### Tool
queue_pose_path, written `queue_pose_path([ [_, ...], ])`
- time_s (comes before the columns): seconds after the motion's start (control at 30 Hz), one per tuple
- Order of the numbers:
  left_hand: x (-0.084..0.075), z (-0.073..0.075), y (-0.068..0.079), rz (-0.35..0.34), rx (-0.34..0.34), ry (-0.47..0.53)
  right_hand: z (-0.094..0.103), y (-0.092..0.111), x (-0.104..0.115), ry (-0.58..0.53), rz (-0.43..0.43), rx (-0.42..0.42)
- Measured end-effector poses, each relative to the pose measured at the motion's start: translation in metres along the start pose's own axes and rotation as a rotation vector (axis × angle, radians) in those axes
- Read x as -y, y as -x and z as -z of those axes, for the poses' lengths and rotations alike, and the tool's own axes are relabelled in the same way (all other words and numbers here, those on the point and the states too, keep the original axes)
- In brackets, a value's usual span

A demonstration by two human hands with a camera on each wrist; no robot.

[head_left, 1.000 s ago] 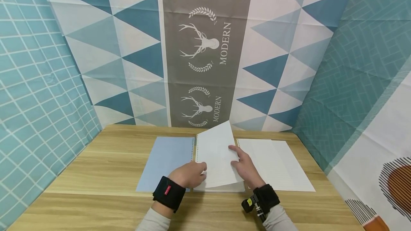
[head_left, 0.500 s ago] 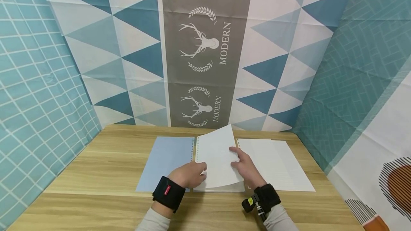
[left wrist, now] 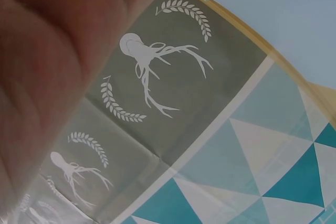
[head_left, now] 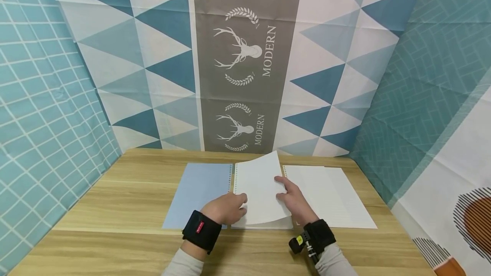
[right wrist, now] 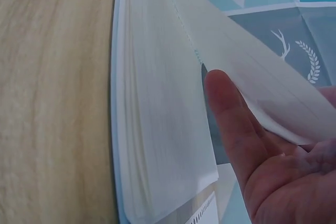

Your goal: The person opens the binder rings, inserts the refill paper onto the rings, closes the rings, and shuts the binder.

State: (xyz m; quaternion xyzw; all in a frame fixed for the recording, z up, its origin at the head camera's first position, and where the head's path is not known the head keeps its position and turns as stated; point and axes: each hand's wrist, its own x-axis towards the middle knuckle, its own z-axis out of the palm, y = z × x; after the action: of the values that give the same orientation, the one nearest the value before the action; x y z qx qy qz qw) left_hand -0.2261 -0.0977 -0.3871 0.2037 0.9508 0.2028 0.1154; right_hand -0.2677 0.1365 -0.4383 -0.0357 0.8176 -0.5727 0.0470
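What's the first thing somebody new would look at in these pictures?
Probably the big white deer head on the gray strip behind the wooden table. Next, the lifted white page in the middle of the table, its right edge held by the right hand. The pale blue sheet lying just left of it stands out too.

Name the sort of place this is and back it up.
Probably a corner set up for filming tabletop handwork: a wooden table, creased patterned hangings behind it and on both sides, and a black wristband bearing what looks like a small camera.
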Motion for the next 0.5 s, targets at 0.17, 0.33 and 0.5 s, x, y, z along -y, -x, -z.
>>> queue_pose_path([
  [0.17,0.0004,-0.0006,-0.0004,-0.001,0.003,-0.003,0.0014,-0.0001,-0.0007,0.008,-0.014,0.002],
  [0.33,0.0006,-0.0008,-0.0006,-0.008,0.005,-0.006,0.0,-0.0003,-0.0031,0.012,-0.014,0.008],
  [0.5,0.0001,0.0,-0.0007,-0.012,-0.001,-0.019,0.0007,-0.0002,-0.0046,0.013,-0.003,0.019],
])
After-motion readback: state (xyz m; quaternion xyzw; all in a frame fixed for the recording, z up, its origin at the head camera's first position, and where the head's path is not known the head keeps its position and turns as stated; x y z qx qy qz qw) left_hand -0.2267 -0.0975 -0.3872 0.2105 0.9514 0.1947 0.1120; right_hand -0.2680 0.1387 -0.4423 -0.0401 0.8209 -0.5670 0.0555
